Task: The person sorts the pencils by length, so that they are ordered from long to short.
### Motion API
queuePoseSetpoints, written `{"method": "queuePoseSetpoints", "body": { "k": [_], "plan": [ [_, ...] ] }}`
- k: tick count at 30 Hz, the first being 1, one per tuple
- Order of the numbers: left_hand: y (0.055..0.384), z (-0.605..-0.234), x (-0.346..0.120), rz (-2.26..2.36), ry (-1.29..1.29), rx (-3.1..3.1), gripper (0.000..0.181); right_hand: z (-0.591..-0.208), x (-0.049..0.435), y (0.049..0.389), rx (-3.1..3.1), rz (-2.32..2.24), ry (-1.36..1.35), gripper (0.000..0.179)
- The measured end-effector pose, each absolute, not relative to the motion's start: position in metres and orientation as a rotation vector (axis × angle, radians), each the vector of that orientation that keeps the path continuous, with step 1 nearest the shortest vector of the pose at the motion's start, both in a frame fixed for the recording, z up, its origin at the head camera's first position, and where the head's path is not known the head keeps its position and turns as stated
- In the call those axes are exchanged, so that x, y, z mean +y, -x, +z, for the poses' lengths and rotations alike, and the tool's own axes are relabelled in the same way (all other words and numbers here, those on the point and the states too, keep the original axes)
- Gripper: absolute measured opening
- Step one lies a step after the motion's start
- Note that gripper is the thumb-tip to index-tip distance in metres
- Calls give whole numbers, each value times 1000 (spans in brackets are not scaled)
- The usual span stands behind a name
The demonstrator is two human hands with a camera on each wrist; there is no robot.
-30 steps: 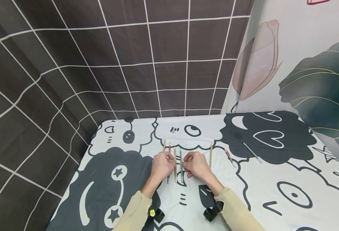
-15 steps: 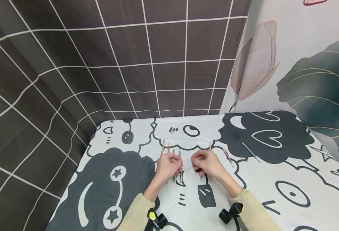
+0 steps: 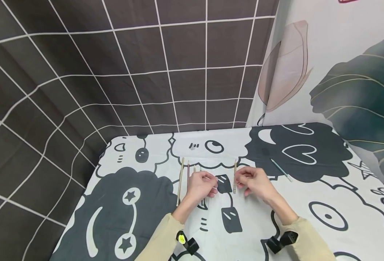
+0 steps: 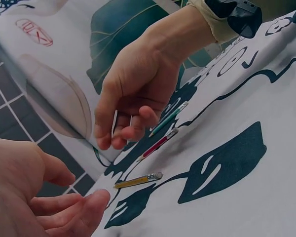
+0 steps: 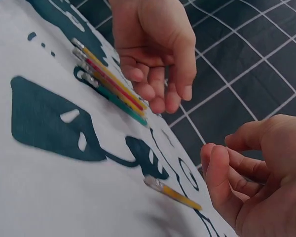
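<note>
My left hand (image 3: 202, 185), fingers relaxed, hovers above a row of pencils and hides parts of them. Peeking out on its left are a yellow pencil (image 3: 180, 181) and a red pencil (image 3: 188, 173). In the right wrist view, a teal pencil (image 5: 130, 112) lies with them, below the left hand. Beside a lone yellow pencil (image 3: 235, 177) is my right hand (image 3: 256, 182), its fingers loosely bent. Nothing shows between the fingers of either hand. Another red pencil (image 4: 159, 143) appears in the left wrist view but is hidden by the right hand in the head view.
Farther right, a teal pencil (image 3: 281, 169) lies slanted on the cartoon-print cloth (image 3: 264, 232). A dark gridded curtain (image 3: 185, 83) hangs behind the far edge, and a leaf-patterned curtain (image 3: 352, 90) stands at the right.
The right hand has moved right, from beside the pencil row to past the lone yellow pencil. My left hand has shifted slightly right over the row. The head view has turned a little.
</note>
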State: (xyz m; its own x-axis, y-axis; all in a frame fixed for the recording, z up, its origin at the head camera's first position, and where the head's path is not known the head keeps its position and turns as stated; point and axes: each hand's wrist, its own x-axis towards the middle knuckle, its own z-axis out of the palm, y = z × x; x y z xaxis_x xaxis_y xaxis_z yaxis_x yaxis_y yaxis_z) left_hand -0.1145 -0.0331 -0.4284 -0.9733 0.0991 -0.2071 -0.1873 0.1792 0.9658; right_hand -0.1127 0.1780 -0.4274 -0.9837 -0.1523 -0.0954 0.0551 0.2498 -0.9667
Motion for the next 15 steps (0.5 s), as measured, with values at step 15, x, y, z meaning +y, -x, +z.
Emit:
{"method": "queuePoseSetpoints", "body": {
  "k": [15],
  "plan": [
    [129,-427,-1,1738,111,2277,5,-420,240,105,2673,-1639,36,25]
  ]
}}
